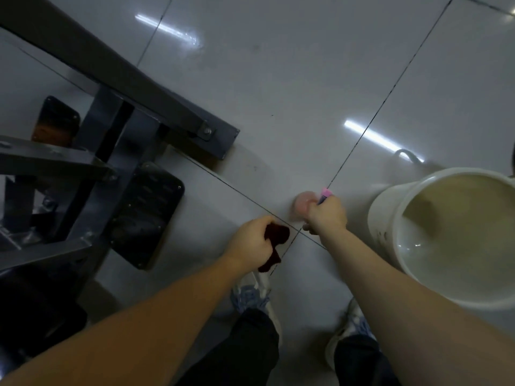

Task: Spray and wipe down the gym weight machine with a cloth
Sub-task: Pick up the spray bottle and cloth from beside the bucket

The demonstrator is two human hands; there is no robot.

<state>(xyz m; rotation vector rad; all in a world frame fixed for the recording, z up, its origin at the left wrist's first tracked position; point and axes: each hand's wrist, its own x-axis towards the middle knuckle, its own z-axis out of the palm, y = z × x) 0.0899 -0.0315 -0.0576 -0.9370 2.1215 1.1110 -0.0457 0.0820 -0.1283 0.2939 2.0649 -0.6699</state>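
One grey weight machine (117, 87) with two black footplates (147, 215) stands left. The left hand (250, 243), arm stretched downward, clutches one dark red cloth (276, 238); the right hand (326, 215) grasps one pink-topped spray bottle (305, 204), beside one white bucket (383, 218).

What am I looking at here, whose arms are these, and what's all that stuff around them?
This is a single view from a camera worn on a person's head, looking down at their own arms and the tiled floor. The left hand grips a dark red cloth. The right hand holds a spray bottle with a pink top; it looks blurred. On the left stands the grey metal weight machine. On the right is a white bucket of cloudy water.
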